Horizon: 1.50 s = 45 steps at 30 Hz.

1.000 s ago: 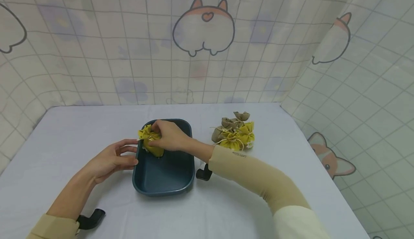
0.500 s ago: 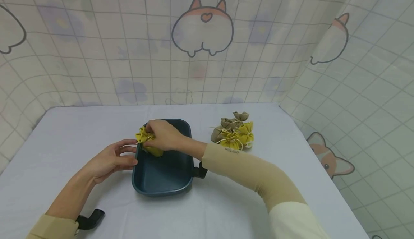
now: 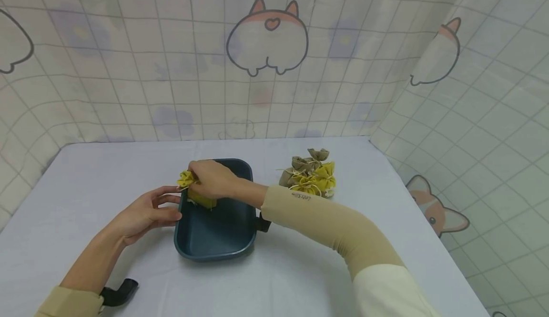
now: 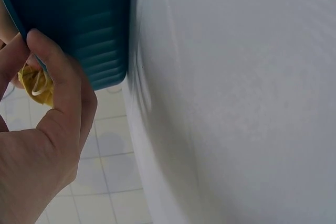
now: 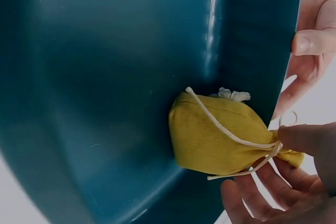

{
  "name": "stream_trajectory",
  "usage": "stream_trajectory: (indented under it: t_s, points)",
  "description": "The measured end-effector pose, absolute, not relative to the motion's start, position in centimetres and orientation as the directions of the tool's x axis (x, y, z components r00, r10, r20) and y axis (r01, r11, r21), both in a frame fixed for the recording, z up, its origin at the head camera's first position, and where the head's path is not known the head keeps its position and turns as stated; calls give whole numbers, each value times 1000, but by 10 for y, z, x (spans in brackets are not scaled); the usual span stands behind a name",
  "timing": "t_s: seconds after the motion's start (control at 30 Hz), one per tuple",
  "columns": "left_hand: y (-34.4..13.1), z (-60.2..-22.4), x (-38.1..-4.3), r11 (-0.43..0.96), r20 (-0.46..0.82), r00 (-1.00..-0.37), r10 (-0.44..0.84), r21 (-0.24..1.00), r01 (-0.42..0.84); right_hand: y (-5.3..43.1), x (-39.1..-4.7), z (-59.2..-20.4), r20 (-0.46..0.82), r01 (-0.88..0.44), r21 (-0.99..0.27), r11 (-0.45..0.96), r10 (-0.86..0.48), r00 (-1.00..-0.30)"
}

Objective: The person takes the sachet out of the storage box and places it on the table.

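Observation:
A small yellow drawstring pouch (image 5: pixel 220 135) with a cream cord and a white trim lies tilted against the inner left wall of a dark teal tub (image 3: pixel 214 240). My right hand (image 3: pixel 212 178) pinches its gathered neck between thumb and fingers, at the rim in the right wrist view. The pouch's body rests inside the tub, partly covered by that hand in the head view. My left hand (image 3: pixel 143 214) touches the tub's left rim from outside, fingers loosely bent and thumb tip on the edge. In the left wrist view, yellow cloth (image 4: pixel 39 85) shows beyond its fingers.
Right of the tub, several more pouches stand clustered on the white-covered table (image 3: pixel 296 260), some yellow (image 3: pixel 325 176) and some tan (image 3: pixel 302 163). A patterned curtain (image 3: pixel 180 59) hangs behind the table and along its right side. Black wrist mounts (image 3: pixel 120 293) stick out from the forearms.
My right hand has shifted slightly left, drawing the pouch's neck towards and over the tub's left rim. The left hand stays at the rim.

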<state>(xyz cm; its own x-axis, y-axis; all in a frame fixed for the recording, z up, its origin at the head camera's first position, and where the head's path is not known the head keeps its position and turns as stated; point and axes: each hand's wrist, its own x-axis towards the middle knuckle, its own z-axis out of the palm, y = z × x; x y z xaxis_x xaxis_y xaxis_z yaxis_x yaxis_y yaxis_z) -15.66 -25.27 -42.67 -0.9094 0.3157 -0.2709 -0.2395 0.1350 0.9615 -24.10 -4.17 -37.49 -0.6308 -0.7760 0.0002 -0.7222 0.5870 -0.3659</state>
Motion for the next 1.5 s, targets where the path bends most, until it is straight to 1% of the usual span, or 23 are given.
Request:
stream_trajectory:
  t_s: [0.2, 0.33, 0.5, 0.57, 0.9, 1.2, 1.33, 1.5]
  points:
    - [-253, -425, -157, 136, -276, -909, 314, 960, -244, -49, -242, -372, -49, -711, -343, 614, -768, -639]
    - [-254, -425, -156, 128, -266, -910, 318, 963, -237, -55, -242, -370, -77, -706, -301, 641, -754, -652]
    - [-254, -427, -157, 124, -261, -908, 326, 965, -233, -56, -245, -372, -64, -714, -269, 646, -752, -656]
    - [-253, -427, -157, 128, -265, -908, 324, 963, -235, -55, -246, -372, -54, -708, -292, 643, -750, -659]
    - [-253, -428, -158, 133, -273, -904, 329, 961, -242, -37, -251, -372, -21, -619, -504, 603, -725, -689]
    - [-252, -427, -157, 144, -270, -905, 327, 961, -235, -22, -257, -380, -12, -515, -662, 545, -695, -719]
    - [-252, -427, -157, 153, -274, -906, 323, 960, -235, -16, -259, -381, -6, -494, -700, 516, -696, -718]
    - [-252, -428, -158, 155, -275, -907, 318, 959, -237, -8, -259, -380, 34, -494, -726, 479, -692, -721]
